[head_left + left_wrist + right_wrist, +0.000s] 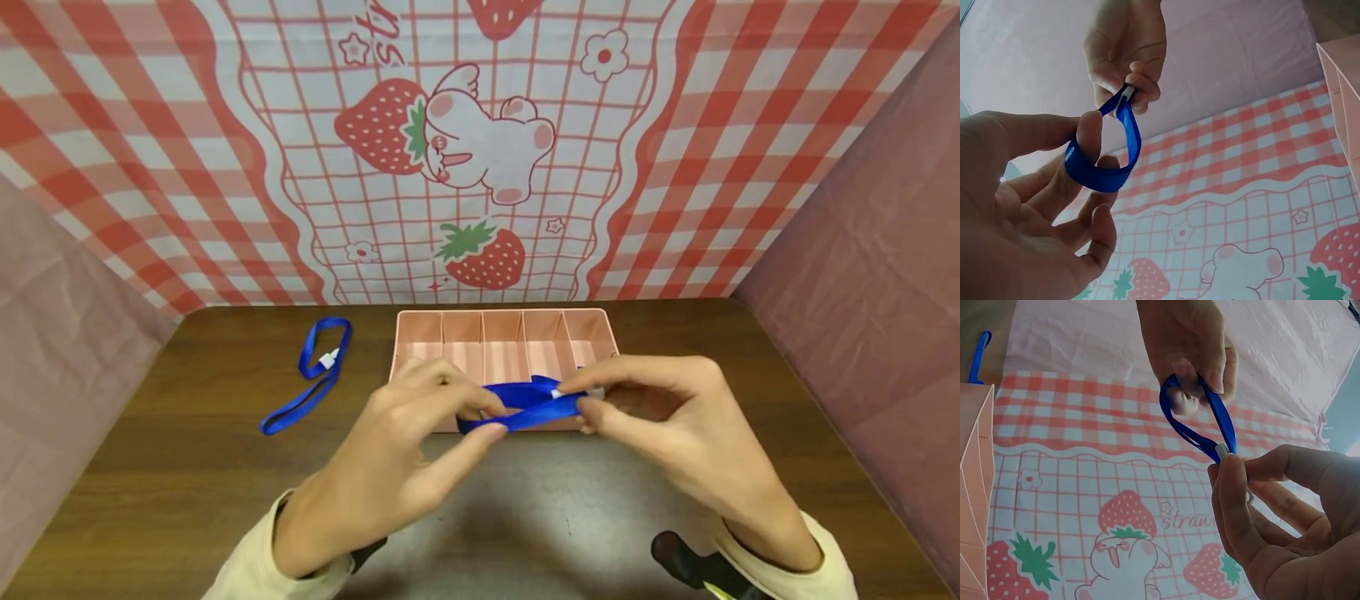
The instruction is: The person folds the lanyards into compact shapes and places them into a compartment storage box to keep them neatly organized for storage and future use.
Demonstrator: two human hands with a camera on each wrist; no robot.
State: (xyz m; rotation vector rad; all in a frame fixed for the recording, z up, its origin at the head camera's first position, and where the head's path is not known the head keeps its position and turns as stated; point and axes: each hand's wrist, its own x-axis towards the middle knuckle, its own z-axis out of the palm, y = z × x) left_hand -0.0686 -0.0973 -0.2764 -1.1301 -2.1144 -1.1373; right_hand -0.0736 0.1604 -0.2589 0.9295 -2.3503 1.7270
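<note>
A blue lanyard with a white clip is stretched between both hands, above the front of a pink compartment tray. My left hand pinches the looped end of the ribbon between thumb and fingers; in the left wrist view the blue band bends round the fingertips. My right hand pinches the other end at the white clip, which is partly covered by the fingers. A second blue lanyard with a white clip lies on the table, left of the tray.
The brown wooden table runs back to a red-and-white checked strawberry cloth. Pink cloth hangs at both sides. Near the right sleeve is a black strap.
</note>
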